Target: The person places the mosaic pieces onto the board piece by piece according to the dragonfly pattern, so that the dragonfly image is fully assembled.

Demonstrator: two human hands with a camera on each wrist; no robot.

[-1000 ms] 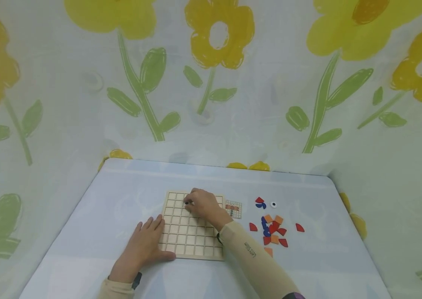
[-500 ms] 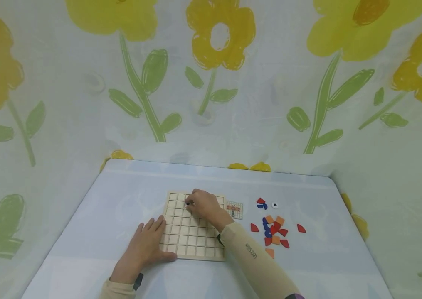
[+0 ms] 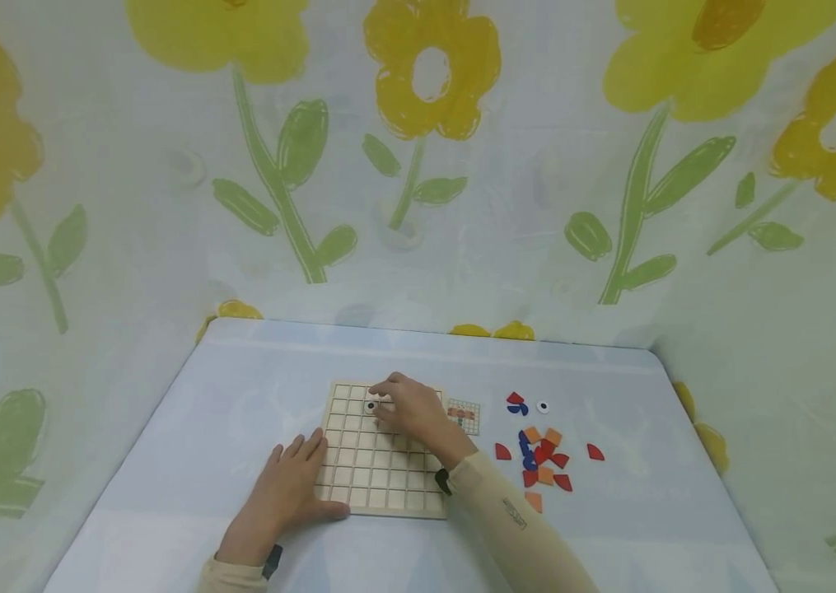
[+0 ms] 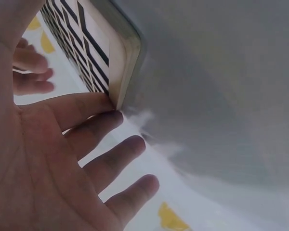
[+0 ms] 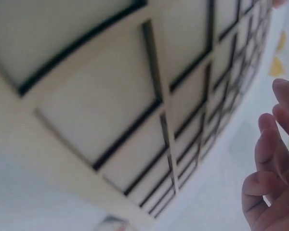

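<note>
A wooden grid board [image 3: 358,494] lies on the table in the head view. My left hand [image 3: 287,486] rests at its near left corner with fingers extended; the left wrist view shows the fingertips [image 4: 116,118] against the board's edge. Over the board's far half is my right hand [image 3: 413,416], its thumb and forefinger parted. A small white disc with a black centre [image 3: 371,407] sits in a far cell, right beside the right fingertips and free of them. In the right wrist view the right hand [image 5: 274,168] appears at the right edge, beyond the board's cells.
A small pattern card [image 3: 464,417] lies right of the board. Farther right are several loose pieces: red quarter-circles [image 3: 595,451], blue curved pieces [image 3: 524,441], orange squares [image 3: 533,501] and another white disc [image 3: 543,407]. A flower-printed curtain [image 3: 499,206] stands behind the table.
My right fingers have parted from the white disc, leaving it in a board cell, and the hand has shifted slightly right. The left hand has stayed in place.
</note>
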